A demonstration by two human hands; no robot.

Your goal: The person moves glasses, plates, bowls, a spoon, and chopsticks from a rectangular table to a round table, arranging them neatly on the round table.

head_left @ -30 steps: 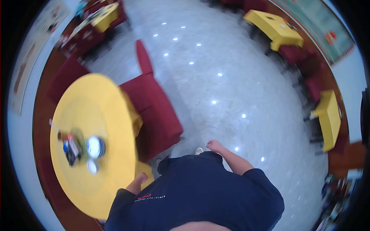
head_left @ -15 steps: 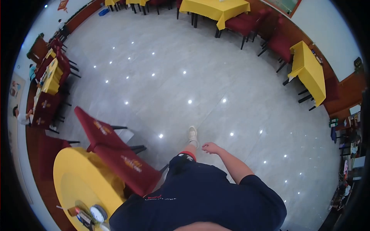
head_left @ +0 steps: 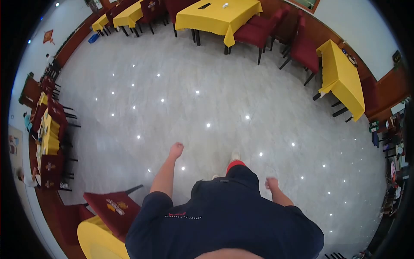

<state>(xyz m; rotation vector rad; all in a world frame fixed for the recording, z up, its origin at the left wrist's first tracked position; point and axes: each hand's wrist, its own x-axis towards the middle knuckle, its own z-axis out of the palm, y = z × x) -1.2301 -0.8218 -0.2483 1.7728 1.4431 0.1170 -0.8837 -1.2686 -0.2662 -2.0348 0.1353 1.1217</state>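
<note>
My left hand point(head_left: 176, 150) is out in front of my body above the grey floor, its fingers curled closed with nothing seen in them. My right hand point(head_left: 271, 183) hangs lower at my right side, loosely closed, and I see no object in it. Neither hand touches anything. Nearest to my left arm is a dark red chair point(head_left: 113, 211) with a gold print on its back. It stands against a round table with a yellow cloth point(head_left: 97, 241). Below me, one light shoe point(head_left: 235, 156) is forward on the floor.
Shiny grey floor point(head_left: 172, 108) stretches ahead. Tables with yellow cloths point(head_left: 215, 19) and red chairs point(head_left: 302, 56) line the far wall and right side. At the left, people are by a long yellow-covered table point(head_left: 51, 134). A cluttered shelf area point(head_left: 394, 159) is at the far right.
I have moved forward; the round table and red chair have slid back toward the lower left. My left hand has swung into view, and my right hand has moved back and to the right.
</note>
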